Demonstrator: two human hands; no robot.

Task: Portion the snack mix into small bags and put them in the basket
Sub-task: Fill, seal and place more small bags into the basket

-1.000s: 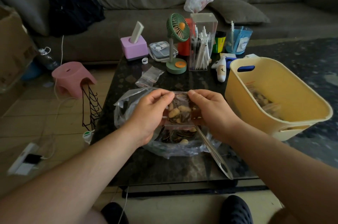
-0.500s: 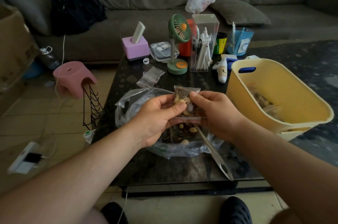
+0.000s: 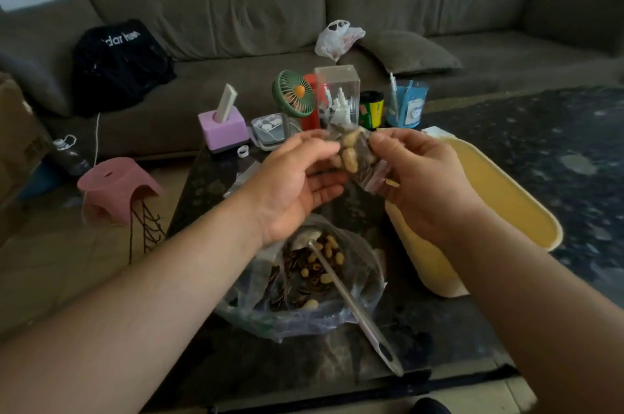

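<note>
Small bag (image 3: pixel 356 157), filled: pinched between left hand (image 3: pixel 300 184) and right hand (image 3: pixel 418 177), above worktop (image 3: pixel 209 177); basket (image 3: pixel 499 197) at 3 o'clock.

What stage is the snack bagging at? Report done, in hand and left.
Done: nothing can be confirmed; the yellow basket's inside is hidden by the right hand.
In hand: both hands, the left hand too, hold one filled small bag above the table.
Left: drop it in the basket; plenty of mix remains in the big bag, spoon inside.
</note>
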